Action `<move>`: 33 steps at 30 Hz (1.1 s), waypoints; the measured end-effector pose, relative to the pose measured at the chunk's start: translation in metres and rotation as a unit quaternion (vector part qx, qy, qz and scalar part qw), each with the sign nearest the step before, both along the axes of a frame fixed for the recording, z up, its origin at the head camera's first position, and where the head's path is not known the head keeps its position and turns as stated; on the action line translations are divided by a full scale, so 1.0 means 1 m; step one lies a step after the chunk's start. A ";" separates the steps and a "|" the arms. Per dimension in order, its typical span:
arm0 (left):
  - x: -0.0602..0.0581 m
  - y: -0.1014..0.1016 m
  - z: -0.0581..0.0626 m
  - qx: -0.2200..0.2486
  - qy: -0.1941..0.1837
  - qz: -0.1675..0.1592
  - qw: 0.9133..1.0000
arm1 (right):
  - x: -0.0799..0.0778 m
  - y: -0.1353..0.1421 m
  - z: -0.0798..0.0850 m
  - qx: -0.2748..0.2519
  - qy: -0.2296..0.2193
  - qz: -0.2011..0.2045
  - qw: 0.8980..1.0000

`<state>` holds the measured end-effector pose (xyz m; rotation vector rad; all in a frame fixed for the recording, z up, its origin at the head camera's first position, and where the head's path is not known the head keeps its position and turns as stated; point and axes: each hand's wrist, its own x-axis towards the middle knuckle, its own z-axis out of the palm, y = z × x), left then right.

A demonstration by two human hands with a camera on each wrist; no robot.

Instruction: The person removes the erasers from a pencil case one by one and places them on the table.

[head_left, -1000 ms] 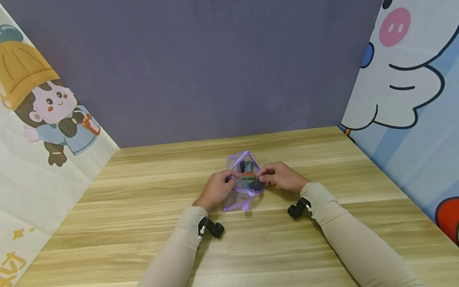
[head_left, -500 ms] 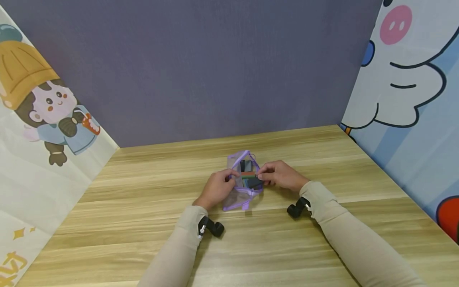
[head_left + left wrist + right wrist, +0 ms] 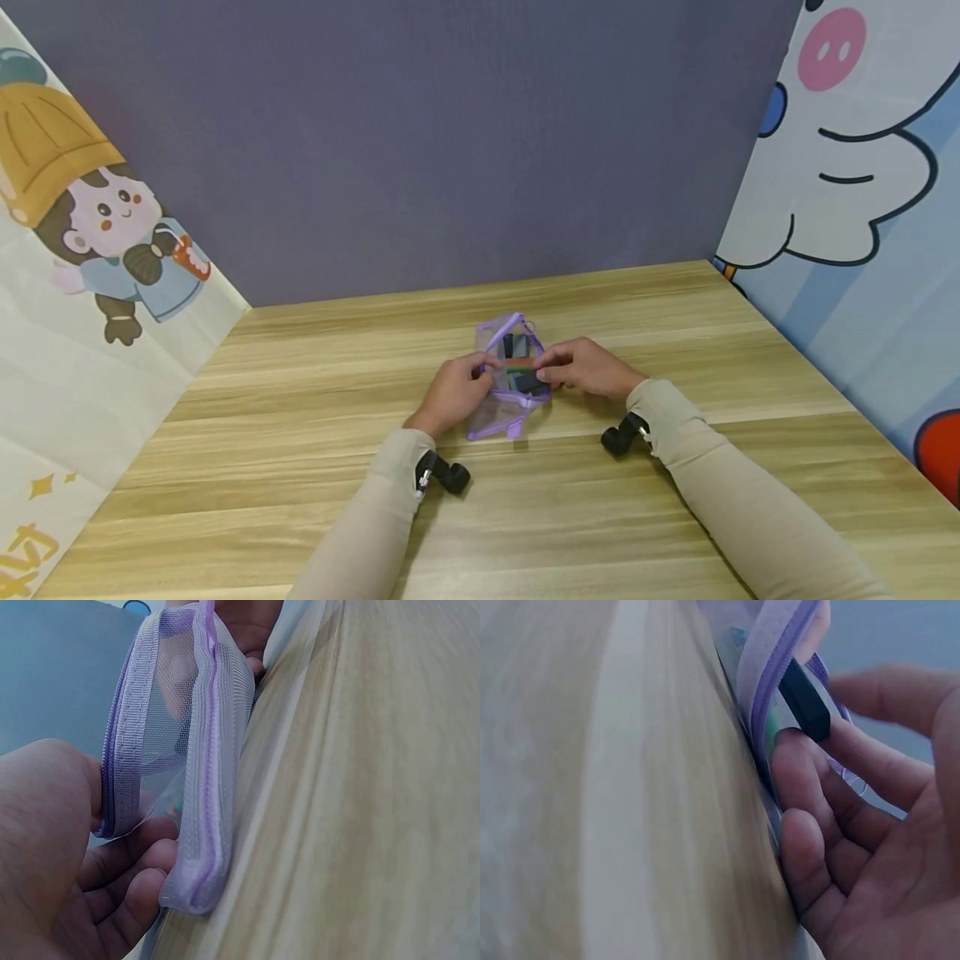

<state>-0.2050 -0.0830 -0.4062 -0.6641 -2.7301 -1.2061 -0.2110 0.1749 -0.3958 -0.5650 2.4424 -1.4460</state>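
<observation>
A purple-edged mesh zip pouch [image 3: 491,421] lies unzipped on the table between both hands. My left hand [image 3: 456,396] grips its near-left edge; in the left wrist view the thumb is behind the zipper rim and the curled fingers [image 3: 139,847] are at the mesh. My right hand [image 3: 588,368] is at the right side of the opening. Its fingertips hold the end of a dark block [image 3: 808,705], which slants into the pouch. Inside, in the head view, are an orange-and-green strip [image 3: 519,365] and a grey block [image 3: 520,345] beside a black piece.
The pouch rests on a wood-grain table [image 3: 337,375] with a dark grey panel [image 3: 465,150] behind it. Cartoon-printed sheets [image 3: 847,192] flank both sides. A black wrist camera [image 3: 618,439] hangs beneath the right forearm; the left carries another.
The dark block has turned and shifted slightly left, deeper into the pouch. My right fingertips have edged left over the opening. My left hand and the pouch have stayed nearly still.
</observation>
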 end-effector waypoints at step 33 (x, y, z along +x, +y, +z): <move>-0.002 -0.001 -0.003 0.008 -0.015 -0.001 1.000 | -0.001 -0.001 -0.003 0.013 0.026 0.031 0.999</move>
